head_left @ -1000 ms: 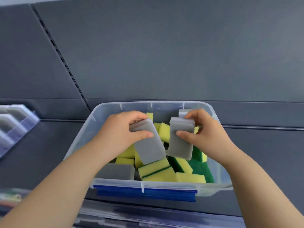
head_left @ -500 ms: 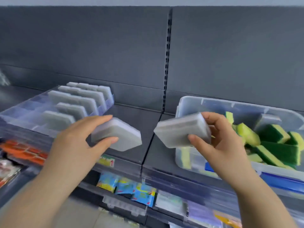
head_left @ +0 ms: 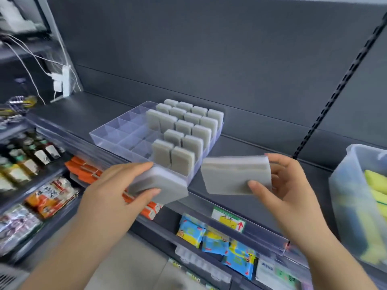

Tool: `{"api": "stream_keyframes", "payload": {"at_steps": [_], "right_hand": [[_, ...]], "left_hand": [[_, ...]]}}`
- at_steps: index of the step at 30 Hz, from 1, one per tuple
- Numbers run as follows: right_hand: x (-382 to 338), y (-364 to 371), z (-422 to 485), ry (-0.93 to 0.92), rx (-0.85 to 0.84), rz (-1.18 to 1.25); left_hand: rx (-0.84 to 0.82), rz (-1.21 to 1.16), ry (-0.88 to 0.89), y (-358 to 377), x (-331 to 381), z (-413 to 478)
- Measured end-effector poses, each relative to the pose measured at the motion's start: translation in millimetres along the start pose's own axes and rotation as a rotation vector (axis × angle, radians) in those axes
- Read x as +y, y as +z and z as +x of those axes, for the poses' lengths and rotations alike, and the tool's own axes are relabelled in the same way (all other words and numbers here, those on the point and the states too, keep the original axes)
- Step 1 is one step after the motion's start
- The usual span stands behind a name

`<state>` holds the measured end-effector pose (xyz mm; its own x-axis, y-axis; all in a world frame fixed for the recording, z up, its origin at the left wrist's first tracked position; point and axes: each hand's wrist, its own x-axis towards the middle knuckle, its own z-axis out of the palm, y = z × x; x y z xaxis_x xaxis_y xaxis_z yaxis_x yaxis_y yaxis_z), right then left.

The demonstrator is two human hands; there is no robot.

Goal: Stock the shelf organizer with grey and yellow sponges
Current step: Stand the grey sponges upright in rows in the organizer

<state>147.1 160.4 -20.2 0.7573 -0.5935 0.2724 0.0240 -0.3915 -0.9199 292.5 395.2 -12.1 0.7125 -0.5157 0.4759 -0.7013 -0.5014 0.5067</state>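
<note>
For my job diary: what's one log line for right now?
left hand: grips first grey sponge | right hand: grips second grey sponge | shelf organizer: partly filled, left side empty

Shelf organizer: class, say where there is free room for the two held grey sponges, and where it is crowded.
Free: the shelf organizer's left compartments, between its left wall and the upright grey sponges; also bare shelf between organizer and clear bin. Crowded: the right columns, mostly filled with sponges.
</note>
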Motion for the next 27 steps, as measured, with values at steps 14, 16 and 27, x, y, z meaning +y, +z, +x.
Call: {"api": "stream_keyframes", "payload": {"at_steps": [14,16,27], "right_hand": [[-11.0,106.2,167.9,-0.051,0.021,-0.017],[-9.7,121.5,177.8,-0.019,0.037,-0.066],[-27.7,225.0,198.7,0.124,0.156,-0.525]], "left_hand": [[0.120,0.072,-0.182,-10.9,-129.0,130.3],[0.093,0.054,-0.191,-6.8,-146.7,142.4],[-0.085,-0.182,0.116,-0.5,-252.8,237.2]]}}
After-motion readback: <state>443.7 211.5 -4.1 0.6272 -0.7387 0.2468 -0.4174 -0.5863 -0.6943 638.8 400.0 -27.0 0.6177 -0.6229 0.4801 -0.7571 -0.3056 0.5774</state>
